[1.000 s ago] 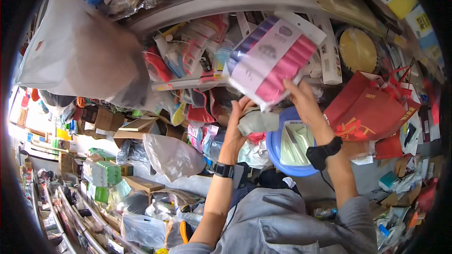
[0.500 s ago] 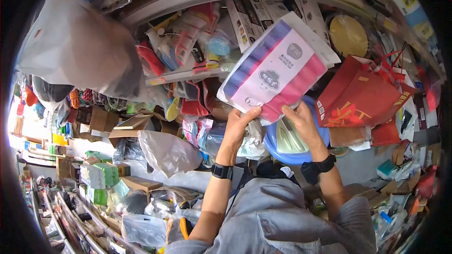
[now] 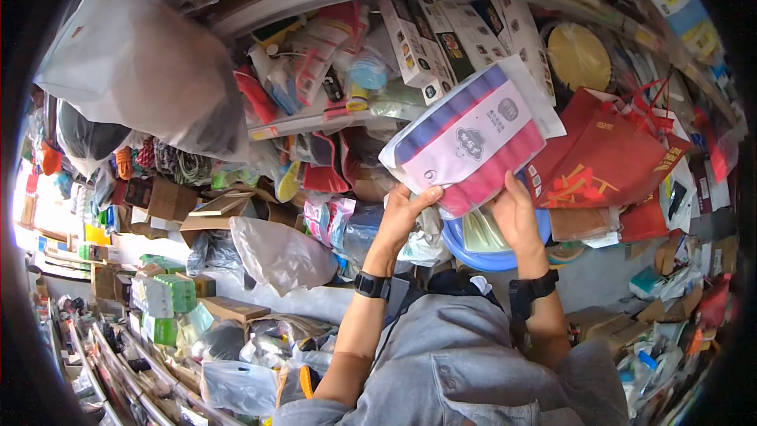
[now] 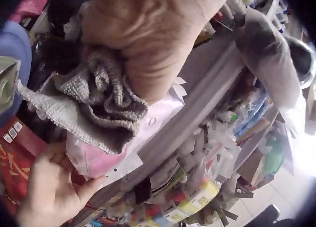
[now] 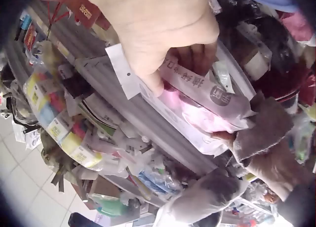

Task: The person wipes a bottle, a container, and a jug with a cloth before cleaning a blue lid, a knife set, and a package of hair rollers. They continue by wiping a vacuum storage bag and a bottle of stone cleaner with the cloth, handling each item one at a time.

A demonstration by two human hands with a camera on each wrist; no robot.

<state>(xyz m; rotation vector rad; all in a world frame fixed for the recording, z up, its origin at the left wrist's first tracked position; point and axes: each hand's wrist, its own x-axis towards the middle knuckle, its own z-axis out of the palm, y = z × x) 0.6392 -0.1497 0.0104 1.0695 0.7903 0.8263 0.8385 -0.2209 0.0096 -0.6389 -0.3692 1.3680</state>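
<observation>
In the head view, a clear-wrapped pack of pink and purple rolls (image 3: 493,122) with a pale printed band is held up, tilted, in front of the body. My left hand (image 3: 400,221) grips its lower left corner, thumb on the front. That same hand holds a bunched grey cloth (image 4: 74,121), plain in the left wrist view but mostly behind the pack in the head view. My right hand (image 3: 518,219) holds the lower right edge. Seen from the right wrist, its thumb and curled fingers are around the pack's edge.
A blue basin (image 3: 481,258) stands below the pack, with a red gift bag (image 3: 599,154) at its right. Behind is a shelf with long printed boxes (image 3: 453,51). A large white plastic bag (image 3: 138,71) hangs at the left, and crowded goods surround the body.
The left hand has come from beside the pack to grip its corner. The pack has turned its printed front toward the head camera, then moved slightly down and right.
</observation>
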